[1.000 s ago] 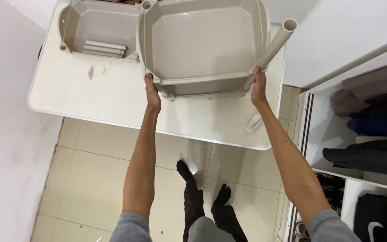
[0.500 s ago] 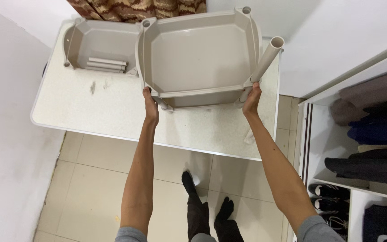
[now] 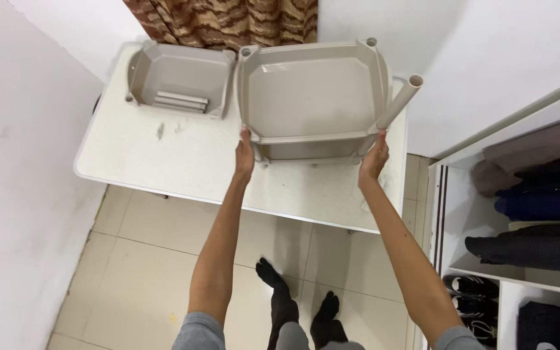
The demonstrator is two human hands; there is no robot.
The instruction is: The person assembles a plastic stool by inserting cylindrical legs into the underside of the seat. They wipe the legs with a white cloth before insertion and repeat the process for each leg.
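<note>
A beige plastic shelf tray (image 3: 312,91) stands stacked over a second tray on the white table (image 3: 163,162). My left hand (image 3: 245,155) grips its near left corner. My right hand (image 3: 374,157) grips the near right corner, just below a beige tube leg (image 3: 399,102) that sticks up at a slant from that corner. Both arms reach out straight from the bottom of the view.
Another beige tray (image 3: 179,76) holding several loose tubes (image 3: 181,101) lies on the table at the back left. A brown patterned curtain (image 3: 228,19) hangs behind. An open wardrobe with folded clothes (image 3: 533,194) and shoes stands right. White wall left; tiled floor below.
The view has tilted up so the curtain shows. The stacked trays sit lower and farther from me, with both hands still on their near corners.
</note>
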